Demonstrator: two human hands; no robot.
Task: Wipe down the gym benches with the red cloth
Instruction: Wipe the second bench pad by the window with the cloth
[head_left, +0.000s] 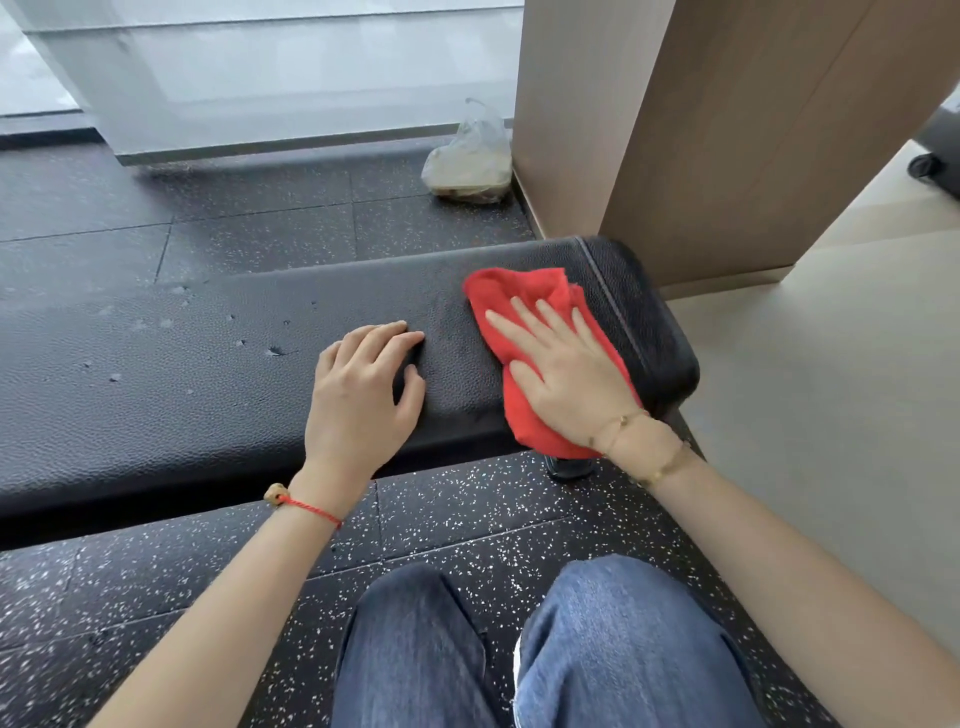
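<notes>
A black padded gym bench (208, 374) runs from the left edge to the middle right, with worn spots and small tears on its top. The red cloth (524, 296) lies crumpled on the bench's right end. My right hand (566, 374) presses flat on the cloth with fingers spread. My left hand (363, 395) rests on the bare padding just left of the cloth, fingers slightly curled, holding nothing.
Speckled black rubber floor tiles (441, 530) surround the bench. A clear plastic bag (470, 161) sits on the floor beyond the bench, against a wooden column (701, 135). Pale flooring (831, 415) lies to the right. My knees in jeans (545, 649) are at the bottom.
</notes>
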